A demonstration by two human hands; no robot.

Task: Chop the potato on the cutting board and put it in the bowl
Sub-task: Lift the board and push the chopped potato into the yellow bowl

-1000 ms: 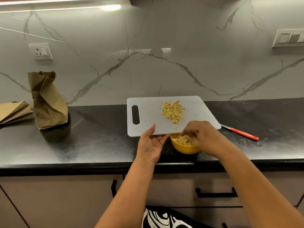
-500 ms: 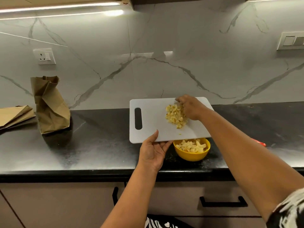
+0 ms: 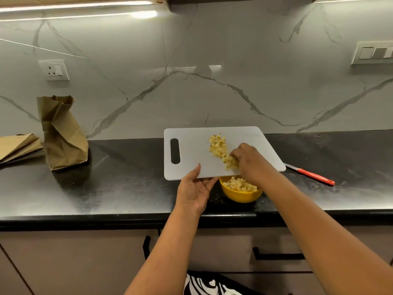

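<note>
Yellow bowl (image 3: 240,193) was seen on the black counter (image 3: 127,188), part-filled with diced potato; its far rim was tucked under the near edge of the white cutting board (image 3: 191,150). More potato pieces (image 3: 219,147) were spread on the board in a strip running from mid-board toward the edge over the bowl. The near end of that strip was touched by the right hand (image 3: 251,161), fingers curled down and bunched against the pieces at the board's edge; whether any were actually pinched could not be told. The board's near edge was held by the left hand (image 3: 194,191), thumb on top, fingers underneath. A red-handled knife (image 3: 312,177) was left on the counter right of the board, untouched. Two brown paper bags (image 3: 61,133) were seen far left.
</note>
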